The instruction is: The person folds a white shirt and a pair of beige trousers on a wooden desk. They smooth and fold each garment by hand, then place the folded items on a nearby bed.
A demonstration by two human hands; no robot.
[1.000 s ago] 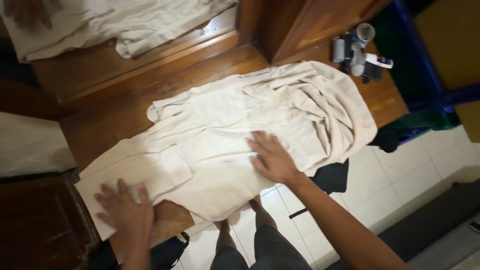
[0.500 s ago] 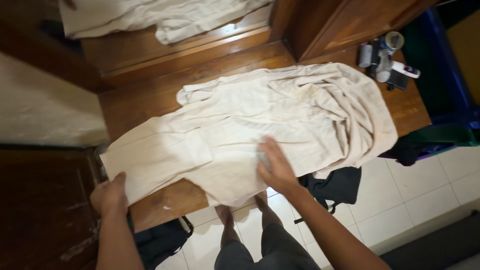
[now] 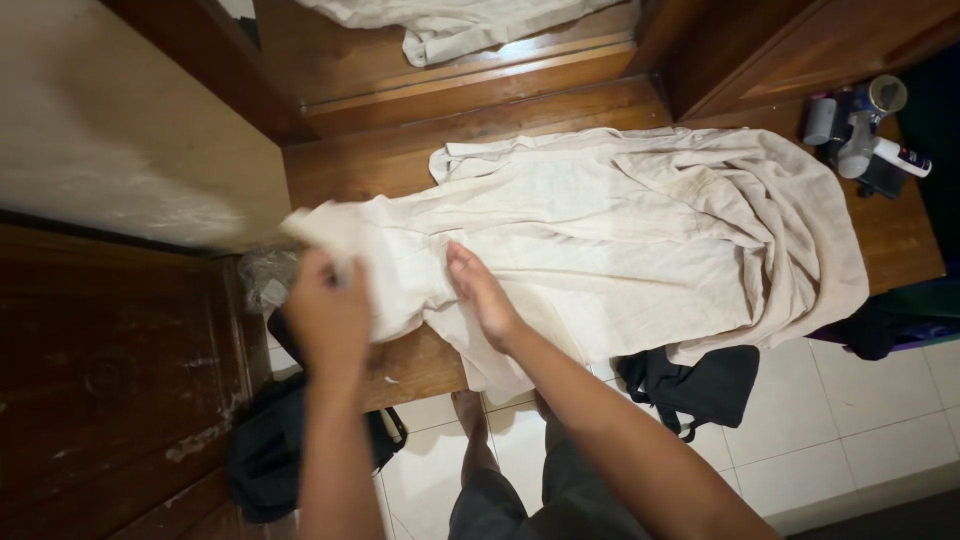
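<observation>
- A dark wooden tabletop (image 3: 420,165) runs across the middle of the view, with a raised wooden ledge behind it and pale floor tiles (image 3: 850,430) below at 5 o'clock.
- At 9 o'clock stands a scuffed dark wooden panel (image 3: 110,370); above it, at 10 o'clock, is a pale blurred surface.
- No open container shows its contents; at 2 o'clock, on the far right end of the tabletop, a small cluster of bottles and spray cans (image 3: 860,125) stands upright, close together.
- The left hand (image 3: 328,315), at 8 o'clock, is closed in a fist around the left end of a cream shirt (image 3: 620,230), pinching the cloth and lifting that corner just off the wood.
- The right hand (image 3: 482,292), just right of the left one, lies open and flat, fingers together, pressing down on the shirt near its near edge.
- The shirt spreads from the hands toward 3 o'clock, covering most of the tabletop; it looks like soft, thin woven cloth, wrinkled, bunched into folds on the right, its lower edge hanging over the front.
- A second pale cloth (image 3: 470,25) lies crumpled on the ledge at 12 o'clock.
- A black bag (image 3: 265,450) sits on the floor at 7 o'clock, and a dark garment (image 3: 700,385) hangs down at 4 o'clock.
- The person's bare feet (image 3: 470,420) stand on the tiles at 6 o'clock.
</observation>
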